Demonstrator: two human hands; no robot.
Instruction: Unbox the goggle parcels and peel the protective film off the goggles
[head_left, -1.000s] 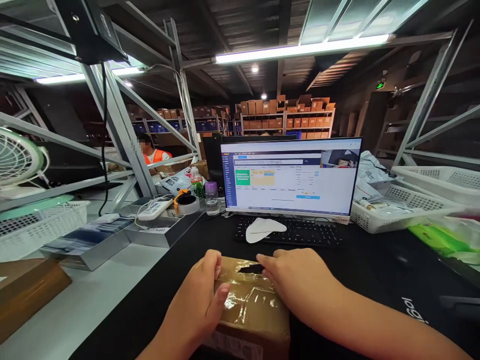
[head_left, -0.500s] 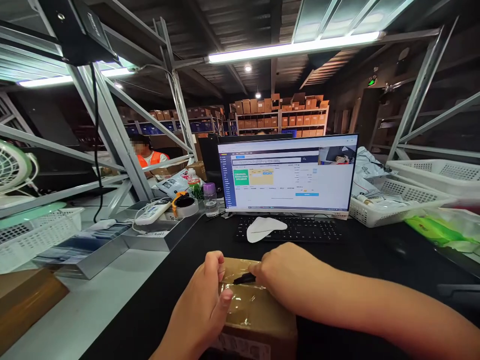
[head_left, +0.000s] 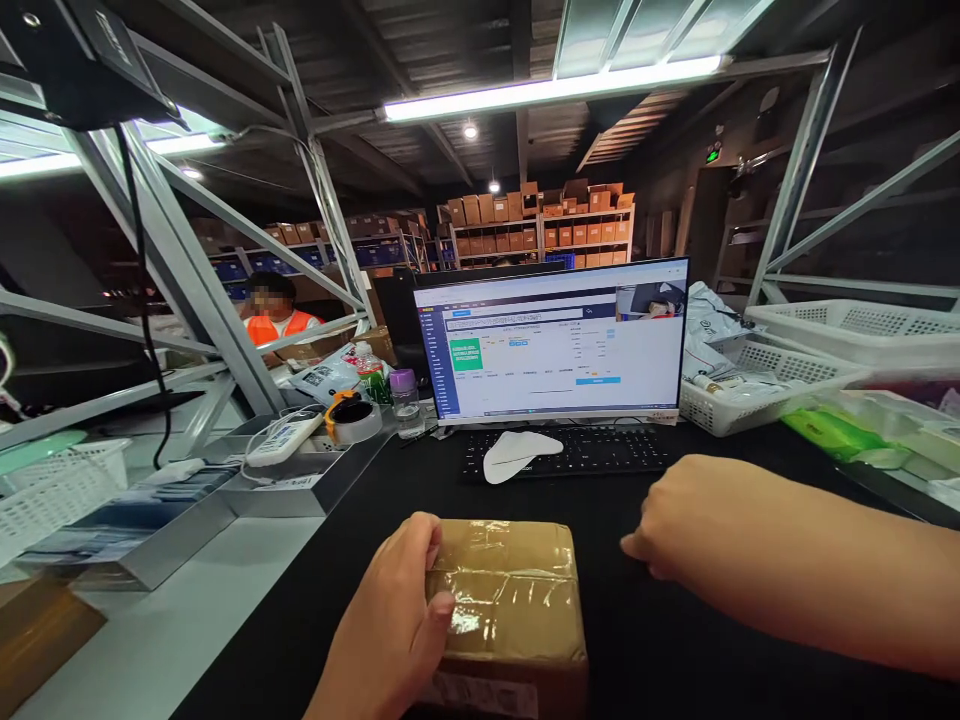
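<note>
A taped cardboard box sits on the black desk mat in front of me, with clear tape shining across its top and a printed label on its near side. My left hand grips its left side, thumb lying over the top edge. To the right of the box and apart from it is my right hand, curled closed with the back of the hand toward me. Whatever its fingers hold is hidden.
Behind the box are a black keyboard with a white paper piece on it, and a lit monitor. Left stand a tape roll and a purple-capped bottle. White baskets stand right. A co-worker is beyond the frame.
My right hand has moved off the box to the right; the black tool it held over the tape seam no longer shows. My left hand stays on the box. The view has shifted somewhat.
</note>
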